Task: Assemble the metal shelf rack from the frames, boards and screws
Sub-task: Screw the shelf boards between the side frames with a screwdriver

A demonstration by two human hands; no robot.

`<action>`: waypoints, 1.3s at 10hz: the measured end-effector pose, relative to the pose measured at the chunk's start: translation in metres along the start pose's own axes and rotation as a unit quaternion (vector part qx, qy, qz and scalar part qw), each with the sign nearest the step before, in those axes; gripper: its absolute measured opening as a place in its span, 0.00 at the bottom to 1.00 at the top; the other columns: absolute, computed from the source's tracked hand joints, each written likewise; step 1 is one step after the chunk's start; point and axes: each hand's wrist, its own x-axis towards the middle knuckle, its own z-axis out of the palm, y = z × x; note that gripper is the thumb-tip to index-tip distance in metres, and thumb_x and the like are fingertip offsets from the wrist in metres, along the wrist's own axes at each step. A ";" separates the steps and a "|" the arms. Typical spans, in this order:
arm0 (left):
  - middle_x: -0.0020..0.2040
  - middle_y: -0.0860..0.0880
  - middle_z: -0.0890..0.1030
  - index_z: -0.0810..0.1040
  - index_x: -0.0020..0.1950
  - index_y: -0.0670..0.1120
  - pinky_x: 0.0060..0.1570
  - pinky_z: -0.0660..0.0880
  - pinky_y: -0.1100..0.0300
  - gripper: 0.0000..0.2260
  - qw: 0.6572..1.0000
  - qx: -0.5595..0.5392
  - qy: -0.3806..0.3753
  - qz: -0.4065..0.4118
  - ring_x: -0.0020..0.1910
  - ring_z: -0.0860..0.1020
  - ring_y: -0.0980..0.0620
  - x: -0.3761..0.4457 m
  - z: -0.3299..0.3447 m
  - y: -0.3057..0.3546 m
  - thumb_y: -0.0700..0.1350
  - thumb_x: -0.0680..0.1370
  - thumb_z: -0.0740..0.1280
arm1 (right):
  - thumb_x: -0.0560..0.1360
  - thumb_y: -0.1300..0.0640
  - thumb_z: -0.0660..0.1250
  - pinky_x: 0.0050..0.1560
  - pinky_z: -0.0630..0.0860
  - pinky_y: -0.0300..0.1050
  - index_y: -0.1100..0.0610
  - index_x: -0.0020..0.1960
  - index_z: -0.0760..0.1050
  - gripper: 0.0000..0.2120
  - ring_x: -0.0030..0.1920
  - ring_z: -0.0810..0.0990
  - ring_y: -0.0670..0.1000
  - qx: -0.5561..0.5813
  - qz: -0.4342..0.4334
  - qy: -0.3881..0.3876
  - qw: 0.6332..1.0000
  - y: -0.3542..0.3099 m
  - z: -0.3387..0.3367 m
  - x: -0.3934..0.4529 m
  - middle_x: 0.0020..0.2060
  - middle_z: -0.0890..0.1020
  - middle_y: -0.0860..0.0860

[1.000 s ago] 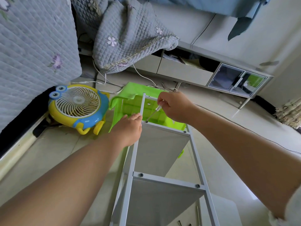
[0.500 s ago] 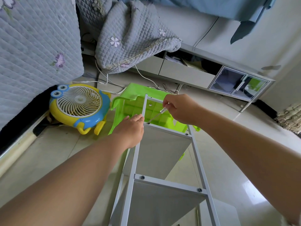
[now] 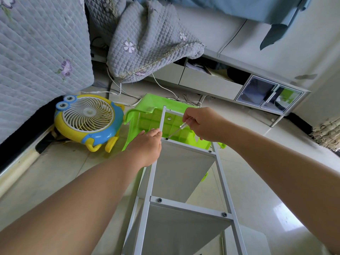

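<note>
1. Head view, using the shelf rack (image 3: 185, 181) as the landmark: it's grey painted metal, square-tube uprights and crossbars with flat matte boards between them, lying tipped over on the glossy tiled floor (image 3: 55, 173) and running from the bottom edge up to the middle.
2. Right behind the rack's far end is a bright green plastic stool (image 3: 147, 115) on its side, ribbed underside facing the camera. The rack's end sits in front of it, so it crowds that corner.
3. Left of the rack: a round cartoon fan (image 3: 88, 120), yellow and blue plastic with googly eyes and a white spiral grille, lying on the floor against a quilted grey bed cover (image 3: 36, 57) with purple flowers.
4. Further behind the rack, another quilted cover (image 3: 147, 43) hangs over a low white cabinet (image 3: 211, 81) with glass doors, and white cables (image 3: 165, 89) trail over the floor.
5. Left hand (image 3: 147, 146) rests against the rack's left upright, fingers fairly straight along the tube.
6. Right hand (image 3: 202, 124) pinches a small clear-handled screwdriver (image 3: 177, 130), thin metal shaft angled down with its tip on a dark screw (image 3: 167, 138) at the upper crossbar's left end.
7. More dark screws are already in the other crossbar joints.
</note>
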 end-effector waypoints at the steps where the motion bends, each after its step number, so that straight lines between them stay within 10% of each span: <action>1: 0.77 0.48 0.50 0.51 0.76 0.42 0.72 0.46 0.57 0.21 1.000 0.004 -0.003 -0.002 0.76 0.49 0.53 0.000 0.000 0.000 0.42 0.83 0.46 | 0.80 0.62 0.53 0.32 0.63 0.35 0.61 0.57 0.73 0.12 0.37 0.69 0.50 -0.045 -0.029 0.000 0.999 -0.006 -0.001 0.001 0.34 0.69 0.47; 4: 0.77 0.48 0.49 0.50 0.76 0.42 0.72 0.46 0.57 0.21 1.000 0.002 -0.011 -0.002 0.76 0.49 0.53 0.000 -0.001 0.000 0.42 0.83 0.46 | 0.80 0.60 0.52 0.32 0.64 0.41 0.63 0.55 0.73 0.12 0.34 0.69 0.51 -0.113 -0.022 -0.022 0.993 -0.018 -0.007 0.014 0.41 0.74 0.55; 6: 0.77 0.48 0.49 0.50 0.76 0.41 0.72 0.46 0.58 0.21 1.000 0.009 -0.016 -0.001 0.76 0.49 0.53 0.000 -0.001 0.001 0.43 0.83 0.45 | 0.81 0.50 0.50 0.43 0.66 0.42 0.62 0.37 0.64 0.20 0.41 0.69 0.54 -0.216 0.024 -0.066 0.974 -0.023 -0.017 0.035 0.29 0.64 0.51; 9: 0.77 0.47 0.50 0.51 0.76 0.41 0.73 0.47 0.58 0.21 1.000 0.005 -0.012 0.006 0.76 0.49 0.53 -0.003 -0.001 0.000 0.43 0.83 0.46 | 0.81 0.57 0.54 0.45 0.64 0.40 0.61 0.55 0.71 0.11 0.51 0.74 0.55 -0.181 -0.014 -0.056 0.982 -0.034 -0.018 0.028 0.51 0.76 0.55; 11: 0.77 0.48 0.50 0.51 0.76 0.41 0.72 0.47 0.58 0.21 1.000 0.008 -0.009 0.010 0.76 0.50 0.54 -0.004 -0.001 0.000 0.43 0.83 0.46 | 0.79 0.63 0.53 0.15 0.62 0.30 0.59 0.30 0.60 0.18 0.27 0.64 0.48 -0.119 0.081 -0.086 0.986 -0.039 -0.021 0.028 0.28 0.65 0.52; 13: 0.77 0.49 0.49 0.51 0.76 0.42 0.72 0.48 0.59 0.21 1.000 0.005 -0.006 0.005 0.76 0.50 0.54 -0.008 -0.003 0.002 0.43 0.83 0.46 | 0.80 0.59 0.53 0.36 0.71 0.42 0.62 0.55 0.68 0.09 0.38 0.77 0.54 -0.180 0.030 -0.125 0.975 -0.032 -0.019 0.018 0.43 0.75 0.55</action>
